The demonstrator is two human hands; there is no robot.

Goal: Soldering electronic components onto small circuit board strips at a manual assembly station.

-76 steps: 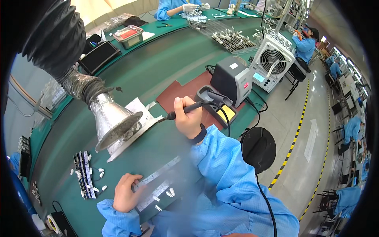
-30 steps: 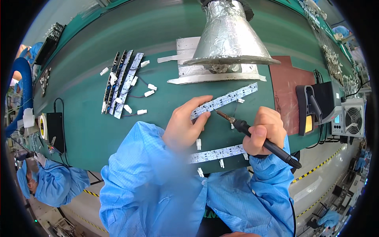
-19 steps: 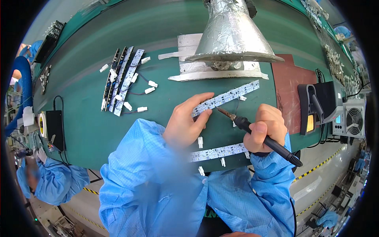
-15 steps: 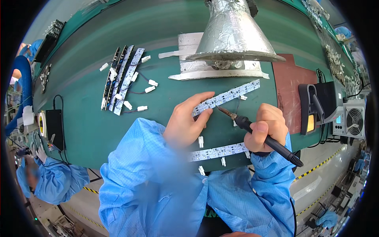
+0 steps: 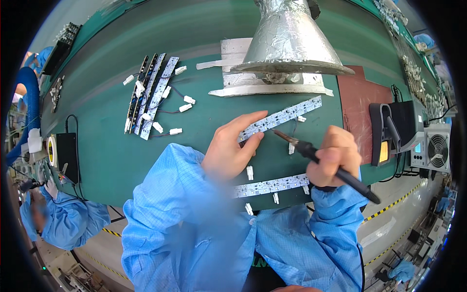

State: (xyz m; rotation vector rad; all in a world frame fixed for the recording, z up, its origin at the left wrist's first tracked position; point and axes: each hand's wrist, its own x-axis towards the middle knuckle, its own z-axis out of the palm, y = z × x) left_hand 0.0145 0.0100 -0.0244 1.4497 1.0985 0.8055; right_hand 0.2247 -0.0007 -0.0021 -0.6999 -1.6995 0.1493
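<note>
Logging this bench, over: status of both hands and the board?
Left hand pins the white LED strip on the green mat. Right hand grips the soldering iron, tip beside the strip. Nothing in the way.

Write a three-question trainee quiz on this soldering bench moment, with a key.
1. True or false: the left hand presses on the long white LED strip board.
2. What does the right hand hold? A tweezers; B black-handled soldering iron; C screwdriver.
3. Fill in: a second white strip board lies ___ both hands, by the green table edge.

Key: 1 true; 2 B; 3 below.
</note>
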